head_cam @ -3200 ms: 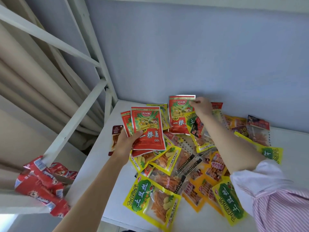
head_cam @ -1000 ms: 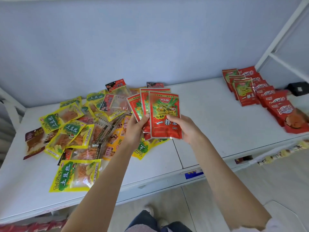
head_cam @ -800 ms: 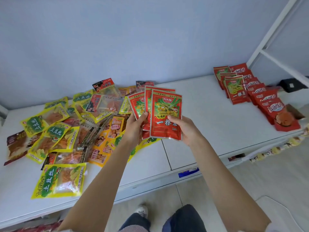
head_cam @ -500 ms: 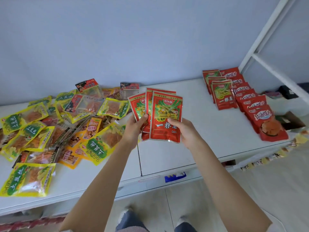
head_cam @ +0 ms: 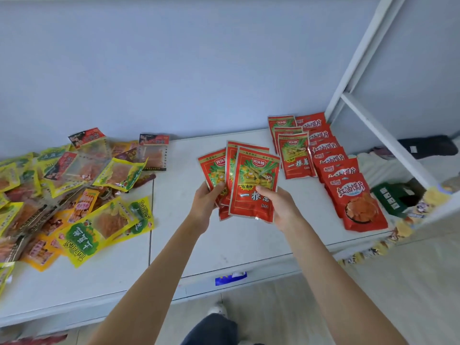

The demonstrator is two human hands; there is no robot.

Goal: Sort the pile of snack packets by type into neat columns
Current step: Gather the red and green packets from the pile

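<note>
Above a white table (head_cam: 239, 245), a person's left hand (head_cam: 205, 205) and right hand (head_cam: 278, 207) hold a fan of glossy red foil packets (head_cam: 251, 183), long axes upright, printed tops pointing toward the pale blue wall (head_cam: 199, 58). The left thumb pinches the rear packets; the right thumb presses the front one's lower edge, fingers curled behind. At the table's right end lie two columns running from the wall toward the near edge: a short column of matching red-and-green packets (head_cam: 295, 155) and, touching it, a longer overlapping column of red packets (head_cam: 348, 180). On the left sprawls a crinkled pile of yellow and clear packets (head_cam: 74, 195), lying at all angles.
</note>
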